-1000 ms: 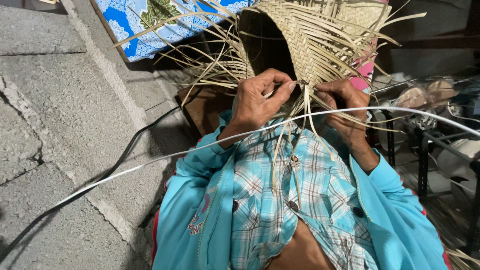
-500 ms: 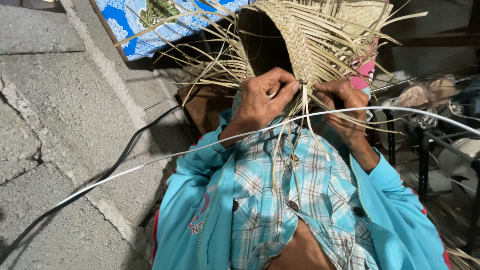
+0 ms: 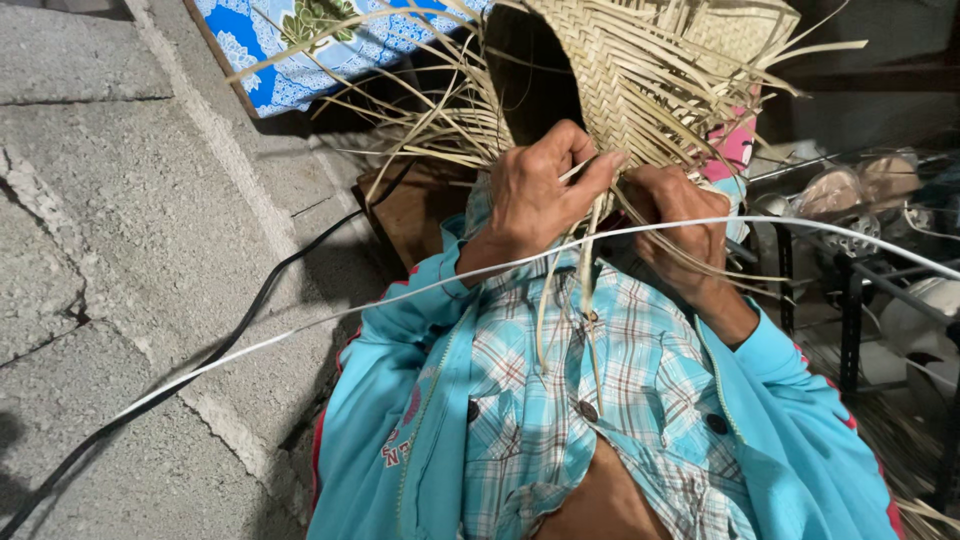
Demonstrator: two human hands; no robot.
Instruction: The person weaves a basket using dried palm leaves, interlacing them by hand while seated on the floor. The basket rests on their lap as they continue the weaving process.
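A half-woven straw basket (image 3: 640, 70) rests against my chest with its dark opening turned to the left and many loose strips sticking out around the rim. My left hand (image 3: 535, 190) pinches a few pale strips at the basket's lower edge, thumb and fingers closed on them. My right hand (image 3: 680, 225) grips the weave and strips just to the right of it. Loose strip ends (image 3: 585, 300) hang down over my checked shirt (image 3: 600, 400).
A white cable (image 3: 300, 325) and a black cable (image 3: 200, 360) cross the grey concrete floor (image 3: 120, 250) on the left. A blue patterned cloth (image 3: 290, 40) lies at the top. A black metal rack (image 3: 850, 320) with round objects stands on the right.
My left hand's fingers have shifted slightly on the strips at the basket's edge. Otherwise hardly anything has moved.
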